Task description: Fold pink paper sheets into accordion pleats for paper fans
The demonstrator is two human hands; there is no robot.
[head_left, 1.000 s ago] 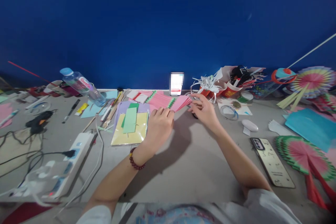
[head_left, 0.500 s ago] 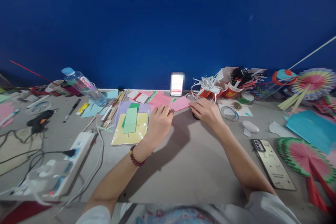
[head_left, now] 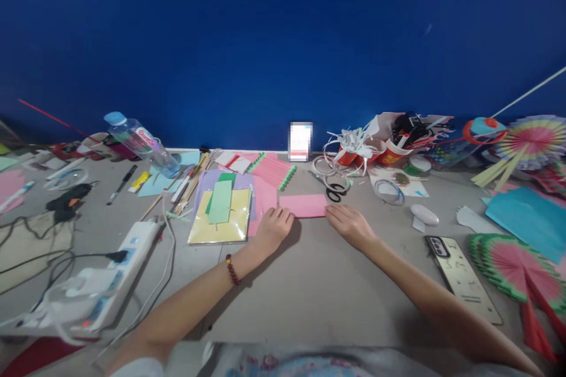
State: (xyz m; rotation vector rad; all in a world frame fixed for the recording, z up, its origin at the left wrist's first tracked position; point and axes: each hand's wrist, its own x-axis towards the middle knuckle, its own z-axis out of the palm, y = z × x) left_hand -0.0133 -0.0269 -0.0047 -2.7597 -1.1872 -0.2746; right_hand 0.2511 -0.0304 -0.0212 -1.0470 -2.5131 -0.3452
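A folded strip of pink paper (head_left: 308,206) lies flat and level on the table in front of me. My left hand (head_left: 275,228) grips its left end, fingers curled together. The right end is pinched between the fingertips of my right hand (head_left: 351,225). Just behind the strip's right end rest black-handled scissors (head_left: 336,192). A pleated pink paper piece with green edges (head_left: 275,172) lies behind the strip, to the left. Left of my left hand, a clear packet of yellow paper (head_left: 239,230) carries green paper pieces (head_left: 220,201).
Cups of paper scraps (head_left: 354,150) and tools stand along the blue wall. A lit phone (head_left: 300,142) leans there too. On the right lie another phone (head_left: 464,283) and a green-edged paper fan (head_left: 522,268). A power strip (head_left: 121,277), bottle (head_left: 145,144) and glue gun (head_left: 71,200) occupy the left.
Both hands have drawn the pink strip toward me, and it has gone from slanted to level. The scissors and the green-edged pleated piece behind it now show more fully.
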